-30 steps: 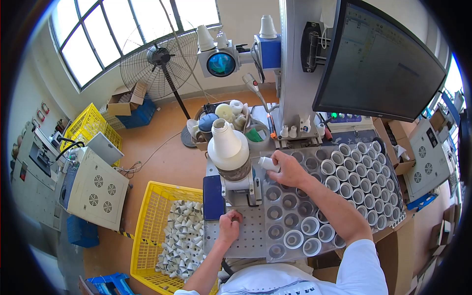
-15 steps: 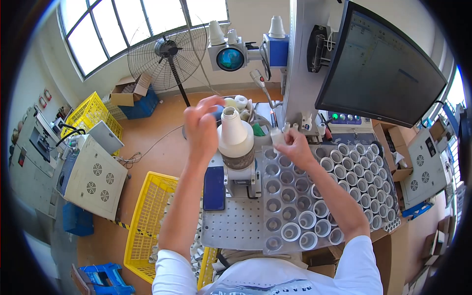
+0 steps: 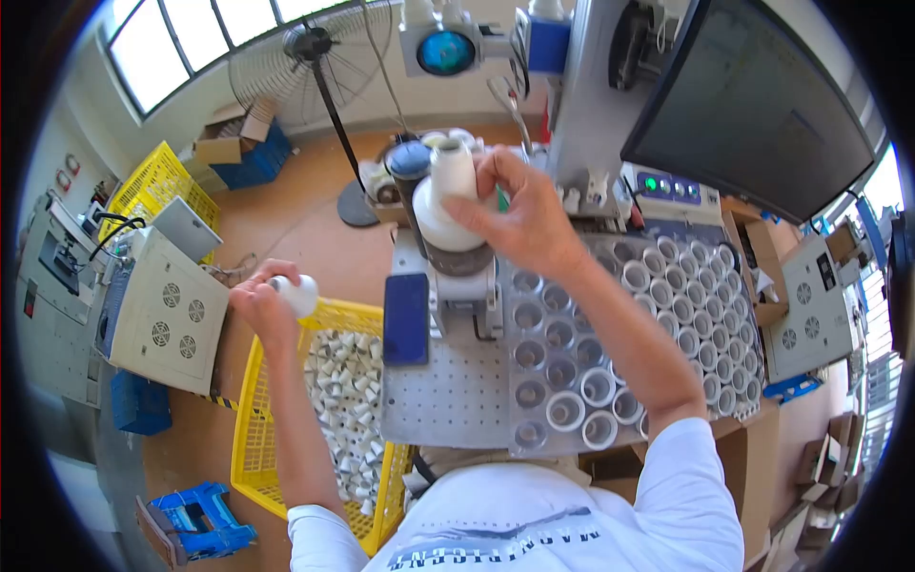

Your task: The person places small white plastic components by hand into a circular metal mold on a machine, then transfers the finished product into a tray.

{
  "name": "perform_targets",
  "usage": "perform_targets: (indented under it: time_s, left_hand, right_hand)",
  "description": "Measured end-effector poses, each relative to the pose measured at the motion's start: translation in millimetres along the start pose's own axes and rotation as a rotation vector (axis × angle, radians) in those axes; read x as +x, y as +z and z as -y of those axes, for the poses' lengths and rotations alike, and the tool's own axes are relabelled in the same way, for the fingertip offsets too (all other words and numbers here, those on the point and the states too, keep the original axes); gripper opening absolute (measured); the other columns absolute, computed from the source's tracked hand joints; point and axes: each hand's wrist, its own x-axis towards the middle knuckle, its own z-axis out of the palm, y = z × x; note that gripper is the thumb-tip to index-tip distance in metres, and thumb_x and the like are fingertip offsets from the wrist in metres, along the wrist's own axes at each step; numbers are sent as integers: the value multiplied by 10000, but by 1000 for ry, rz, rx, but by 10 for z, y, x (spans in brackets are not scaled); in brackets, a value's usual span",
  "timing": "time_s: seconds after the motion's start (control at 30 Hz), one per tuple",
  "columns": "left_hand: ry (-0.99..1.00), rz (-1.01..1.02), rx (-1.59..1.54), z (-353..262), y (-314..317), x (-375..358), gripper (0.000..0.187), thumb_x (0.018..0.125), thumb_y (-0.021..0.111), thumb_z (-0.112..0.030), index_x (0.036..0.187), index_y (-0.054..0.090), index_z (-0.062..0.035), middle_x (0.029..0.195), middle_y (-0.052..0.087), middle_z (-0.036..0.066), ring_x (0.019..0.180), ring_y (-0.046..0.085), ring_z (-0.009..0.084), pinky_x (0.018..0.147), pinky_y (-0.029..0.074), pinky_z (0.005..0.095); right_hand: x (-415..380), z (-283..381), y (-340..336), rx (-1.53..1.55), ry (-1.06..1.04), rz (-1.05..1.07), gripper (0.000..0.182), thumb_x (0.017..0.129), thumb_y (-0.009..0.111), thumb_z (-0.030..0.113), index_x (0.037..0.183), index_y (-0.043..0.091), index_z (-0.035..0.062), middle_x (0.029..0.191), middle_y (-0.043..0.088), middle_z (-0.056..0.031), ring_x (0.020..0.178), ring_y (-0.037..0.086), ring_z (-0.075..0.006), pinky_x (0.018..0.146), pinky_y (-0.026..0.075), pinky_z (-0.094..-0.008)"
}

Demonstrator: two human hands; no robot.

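Note:
My right hand (image 3: 522, 217) grips a white bulb-shaped housing (image 3: 446, 195) that sits on the fixture (image 3: 459, 286) at the bench's back. My left hand (image 3: 259, 307) holds another white housing (image 3: 298, 293) out to the left, above the rim of the yellow crate (image 3: 250, 381), which is full of several white housings. A grey tray (image 3: 548, 343) with round pockets lies under my right forearm; some pockets hold white housings, others stand empty.
A blue phone (image 3: 407, 319) lies on the perforated plate (image 3: 448, 391) beside the fixture. A laser head (image 3: 448, 43) hangs above, and a monitor (image 3: 753, 105) stands at the right. Control boxes (image 3: 162, 319), a fan (image 3: 310, 48) and yellow crates stand to the left.
My left hand has dropped from beside the fixture down to the left over the yellow crate, holding a white housing. My right hand moved left from the tray onto the housing on the fixture.

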Motion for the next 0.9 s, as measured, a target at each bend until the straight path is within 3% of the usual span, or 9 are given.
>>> perform_targets:
  time_s: [0.03, 0.1, 0.2, 0.3, 0.43, 0.57, 0.67, 0.77, 0.9]
  left_hand:
    - [-12, 2, 100, 300, -219, -34, 290, 667, 392, -119, 621, 618, 57, 648, 616, 96, 609, 542, 169, 654, 470, 282]
    - [-79, 5, 202, 796, -558, -135, 288, 696, 406, -95, 664, 632, 81, 681, 636, 117, 667, 578, 197, 706, 490, 311]
    - [-169, -133, 334, 1386, -891, -251, 303, 734, 401, -73, 754, 646, 104, 779, 656, 120, 775, 617, 223, 793, 501, 334]
    - [-130, -108, 365, 1440, -924, -473, 321, 742, 387, -57, 821, 648, 112, 842, 653, 116, 815, 618, 220, 836, 494, 334]
    - [-198, -6, 178, 844, -327, -979, 251, 656, 346, -4, 734, 569, 80, 800, 623, 112, 806, 596, 215, 853, 475, 301]
    - [-106, 359, 6, 351, 355, -1633, 210, 586, 357, -18, 695, 524, 48, 714, 544, 93, 700, 535, 195, 730, 459, 285]
    - [-100, 635, -85, 226, 731, -1964, 171, 595, 399, -21, 707, 520, 23, 691, 514, 119, 665, 525, 249, 665, 449, 311]
    - [-106, 742, -19, 409, 883, -2077, 160, 605, 427, -3, 729, 527, 12, 705, 524, 146, 667, 534, 300, 658, 461, 335]
    - [-230, 861, 34, 493, 895, -2030, 164, 622, 466, 41, 759, 548, 7, 751, 546, 166, 697, 551, 348, 667, 476, 375]
  right_hand:
    - [-90, -69, -41, -1, -70, 3, 306, 871, 768, 210, 827, 503, 62, 1023, 657, -58, 915, 546, -124, 772, 436, -266]
    - [-346, 89, -306, -96, 85, 45, 283, 861, 768, 212, 895, 552, 33, 1076, 680, -75, 948, 594, -165, 836, 468, -289]
    - [-804, 70, -656, -377, -61, 272, 336, 802, 759, 221, 1021, 620, 8, 1010, 666, -151, 936, 628, -345, 834, 511, -411]
    - [-1350, 233, -806, -475, -7, 729, 413, 777, 747, 195, 1126, 604, 28, 1075, 639, -151, 1054, 598, -335, 932, 461, -425]
    - [-1945, 269, -673, -728, 97, 1157, 514, 746, 740, 212, 1203, 585, 35, 1057, 620, -151, 1103, 583, -331, 992, 418, -439]
    - [-1847, 271, -772, -716, 98, 1166, 521, 761, 729, 217, 1227, 577, 42, 1037, 609, -155, 1080, 594, -332, 956, 448, -435]
    - [-1422, 148, -1053, -275, 257, 860, 507, 758, 708, 143, 1229, 557, 29, 1012, 633, -172, 990, 633, -324, 854, 505, -414]
    - [-1082, -298, -1141, -242, 419, 555, 518, 722, 715, 115, 1194, 528, 15, 976, 650, -183, 910, 652, -325, 816, 514, -392]
    - [-964, -1045, -1033, -289, 504, 391, 508, 697, 731, 121, 1141, 505, 20, 935, 655, -183, 823, 653, -306, 776, 518, -371]
